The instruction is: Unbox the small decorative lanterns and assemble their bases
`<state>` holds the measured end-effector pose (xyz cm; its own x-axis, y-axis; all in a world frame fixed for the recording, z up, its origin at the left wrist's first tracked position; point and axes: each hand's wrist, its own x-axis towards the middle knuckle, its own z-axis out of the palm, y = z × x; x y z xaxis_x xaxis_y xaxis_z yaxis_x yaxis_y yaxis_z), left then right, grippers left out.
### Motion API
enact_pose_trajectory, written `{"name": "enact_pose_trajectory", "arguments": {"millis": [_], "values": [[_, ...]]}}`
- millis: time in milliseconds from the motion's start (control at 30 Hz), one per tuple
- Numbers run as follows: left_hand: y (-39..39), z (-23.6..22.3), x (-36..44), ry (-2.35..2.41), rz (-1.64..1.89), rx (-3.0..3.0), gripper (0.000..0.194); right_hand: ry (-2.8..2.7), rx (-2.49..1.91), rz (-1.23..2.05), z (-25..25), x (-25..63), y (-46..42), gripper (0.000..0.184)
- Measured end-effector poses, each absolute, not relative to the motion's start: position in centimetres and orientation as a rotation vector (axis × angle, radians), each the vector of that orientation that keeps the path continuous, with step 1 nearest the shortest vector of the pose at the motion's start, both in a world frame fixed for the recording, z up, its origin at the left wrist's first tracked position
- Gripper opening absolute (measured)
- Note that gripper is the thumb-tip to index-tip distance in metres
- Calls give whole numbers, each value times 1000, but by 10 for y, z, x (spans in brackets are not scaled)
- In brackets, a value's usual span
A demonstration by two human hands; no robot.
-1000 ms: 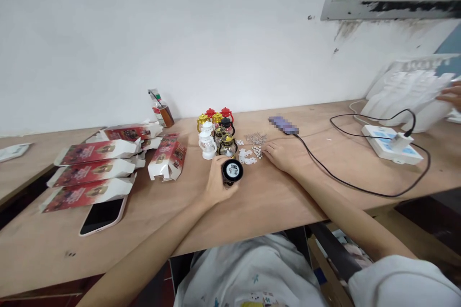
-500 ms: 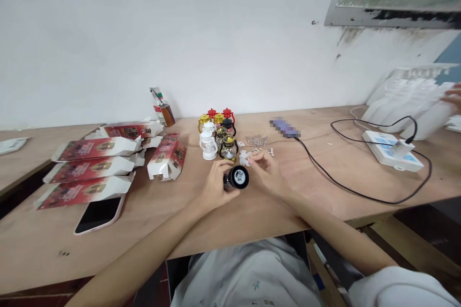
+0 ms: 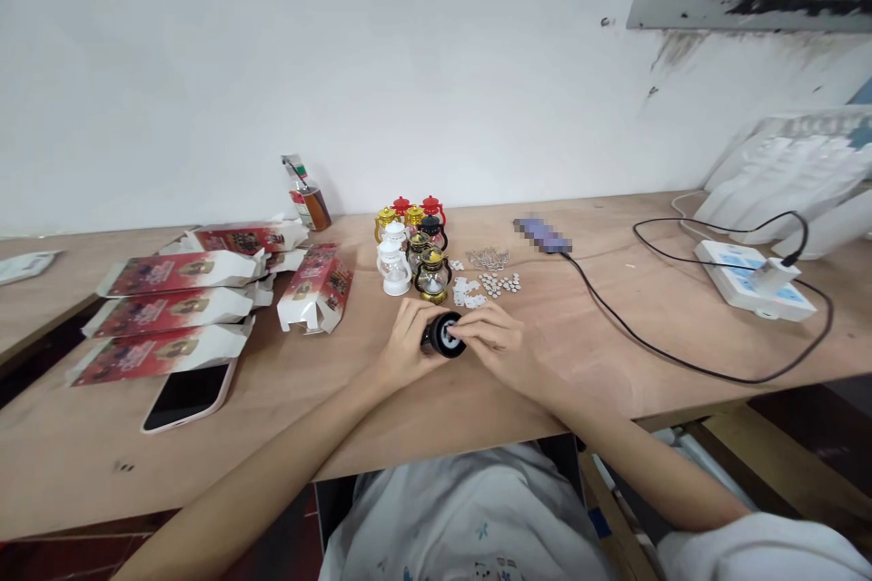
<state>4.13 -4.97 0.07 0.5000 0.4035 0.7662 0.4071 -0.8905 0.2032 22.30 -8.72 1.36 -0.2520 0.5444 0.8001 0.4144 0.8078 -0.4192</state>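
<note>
My left hand (image 3: 404, 349) is wrapped round a small black toy lantern (image 3: 441, 336) lying on its side, its round underside turned toward me. My right hand (image 3: 491, 343) is closed at that underside, its fingertips pinched against the white disc there; what they pinch is too small to name. Just behind both hands stands a cluster of small lanterns (image 3: 412, 247) in white, gold, red and black. To its right lie small white round pieces (image 3: 489, 287) and a pile of tiny metal parts (image 3: 487, 260).
Several red-and-white cartons (image 3: 178, 304) lie at the left of the wooden table (image 3: 559, 363), with a phone (image 3: 189, 394) face down near the front edge. A glue bottle (image 3: 305, 196) leans on the wall. A black cable (image 3: 654, 349) runs to a power strip (image 3: 753, 287) at the right.
My right hand left the white pieces on the table and came back to the lantern's underside. My left hand kept hold of the lantern, lowering it slightly.
</note>
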Motion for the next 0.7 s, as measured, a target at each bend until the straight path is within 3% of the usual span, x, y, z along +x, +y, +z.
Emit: {"name": "enact_pose_trajectory", "arguments": {"millis": [367,467,600,700], "values": [[-49,-3,40,-709,-1411,-2762,40,-1824,-758,119,15,222,-94,20],[-50,-2,39,-767,-1433,-2770,41,-1730,-943,85,11,242,-75,15],[-52,0,38,-826,-1490,-2772,40,-1804,-1312,82,14,280,-26,25],[-53,-1,37,-841,-1505,-2781,39,-1871,-1361,81,14,299,-3,22]]}}
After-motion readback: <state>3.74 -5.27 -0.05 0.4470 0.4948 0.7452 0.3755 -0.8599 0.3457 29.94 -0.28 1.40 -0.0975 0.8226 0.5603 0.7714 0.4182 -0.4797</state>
